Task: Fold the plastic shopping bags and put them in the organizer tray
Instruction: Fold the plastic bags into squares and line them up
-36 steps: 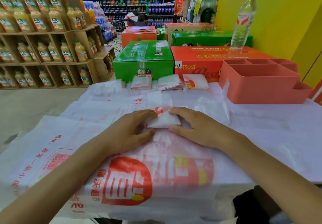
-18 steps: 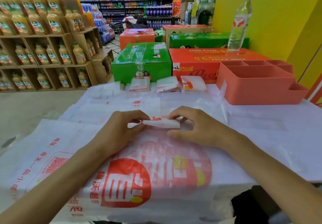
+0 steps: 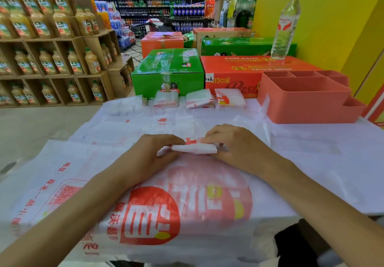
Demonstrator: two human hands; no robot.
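Observation:
A small folded white-and-red plastic bag (image 3: 194, 147) sits at the centre of the table, raised slightly on edge. My left hand (image 3: 153, 156) pinches its left end and my right hand (image 3: 234, 150) pinches its right end. Under it lie flat white shopping bags (image 3: 187, 208) with a big red logo, spread across the table. Three folded bags (image 3: 199, 99) lie in a row at the far edge. The salmon organizer tray (image 3: 307, 102), with several compartments, stands at the far right; no bag is visible inside it.
Green (image 3: 168, 71) and orange cartons (image 3: 239, 71) stand behind the folded bags. A clear water bottle (image 3: 285, 27) stands upright on the orange carton. Wooden shelves of juice bottles (image 3: 52, 48) fill the left side. A yellow wall (image 3: 332, 17) rises behind the tray.
The small bag lay flat under both hands' fingers; now both hands have tipped it up on edge and fold it narrower. The view has shifted slightly.

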